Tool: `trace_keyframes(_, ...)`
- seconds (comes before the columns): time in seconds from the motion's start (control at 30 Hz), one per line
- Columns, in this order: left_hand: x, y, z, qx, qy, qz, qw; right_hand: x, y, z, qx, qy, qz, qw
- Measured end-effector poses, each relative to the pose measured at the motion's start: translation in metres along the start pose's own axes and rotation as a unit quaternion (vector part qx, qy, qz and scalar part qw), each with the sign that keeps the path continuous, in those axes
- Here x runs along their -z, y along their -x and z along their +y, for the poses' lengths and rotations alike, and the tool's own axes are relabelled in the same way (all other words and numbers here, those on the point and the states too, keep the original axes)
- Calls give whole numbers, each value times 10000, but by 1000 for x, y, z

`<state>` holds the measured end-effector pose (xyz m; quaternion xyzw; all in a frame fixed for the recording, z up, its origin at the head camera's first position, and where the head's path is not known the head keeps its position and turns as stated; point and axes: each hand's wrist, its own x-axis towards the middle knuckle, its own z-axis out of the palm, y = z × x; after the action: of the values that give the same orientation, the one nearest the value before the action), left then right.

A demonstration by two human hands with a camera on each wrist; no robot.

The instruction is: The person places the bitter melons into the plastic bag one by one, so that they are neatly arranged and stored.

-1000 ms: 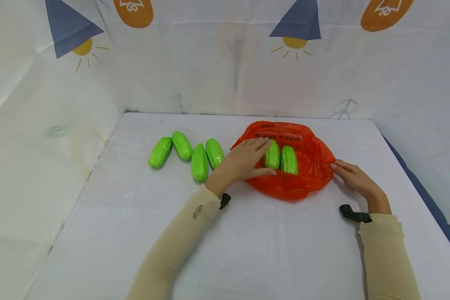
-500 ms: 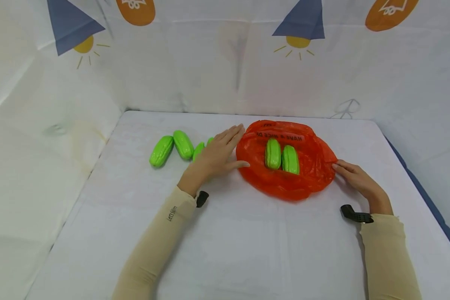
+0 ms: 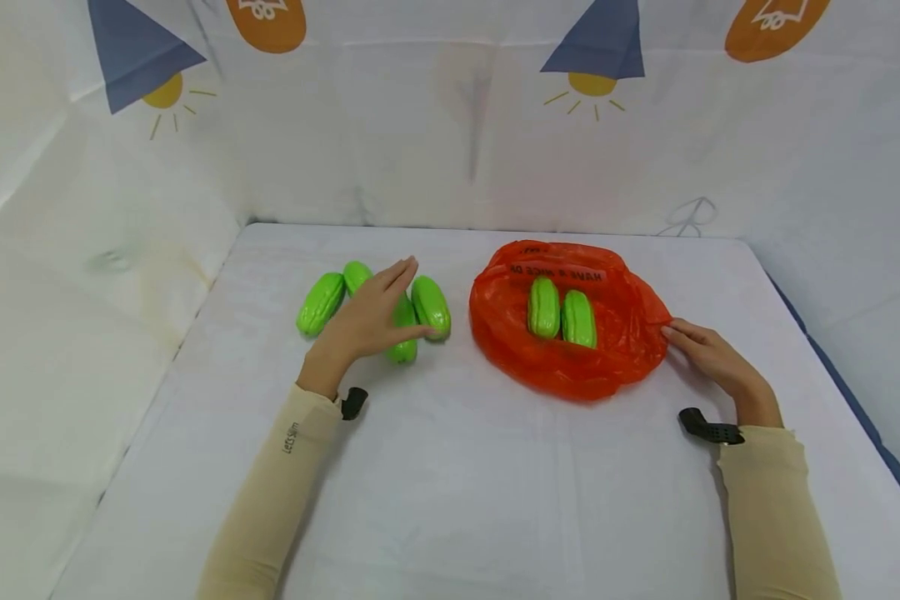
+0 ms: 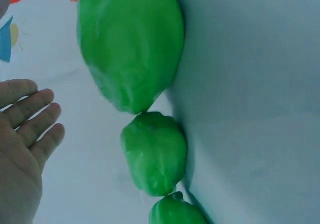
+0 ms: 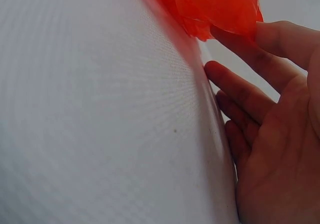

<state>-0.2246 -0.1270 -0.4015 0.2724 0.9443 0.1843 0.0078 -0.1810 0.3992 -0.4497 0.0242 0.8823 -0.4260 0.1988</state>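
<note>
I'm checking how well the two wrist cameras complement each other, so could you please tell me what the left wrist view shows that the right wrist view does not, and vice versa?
Only the left wrist view shows the left hand, three green vegetables and part of a blue lamp print.

Only the right wrist view shows the right hand, pinching the edge of the red bag.

Both show the bag, just a strip of it in the left wrist view, and the white table.
</note>
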Motion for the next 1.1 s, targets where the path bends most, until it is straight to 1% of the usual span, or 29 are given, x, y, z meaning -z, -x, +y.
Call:
trace_keyframes(0.1,6,6,-5,114,281,-33,9995,0,1,1,13,-27,15,10000)
trace_keyframes(0.2,9,9,-10,125,557,-121,9983,0,2,1,19,1,36,10000)
trace_keyframes(0.37,5,12,-21,29,861,-506,9950,1,3,1,10,17,44,10000)
trace_keyframes(0.53,2,15,-32,6,1014,-902,9907,0,2,2,37,37,36,10000)
trace_keyframes(0.6,1,17,-35,35,1039,-1047,9890,0,1,2,52,36,23,10000)
trace_keyframes(0.7,1,19,-37,85,1068,-1166,9874,0,1,2,83,64,22,9999)
trace_keyframes(0.9,2,20,-36,101,967,-1279,9870,0,1,0,131,54,16,9999)
trace_keyframes(1.1,-1,18,-36,-35,722,-1295,9889,0,2,1,86,79,33,9999)
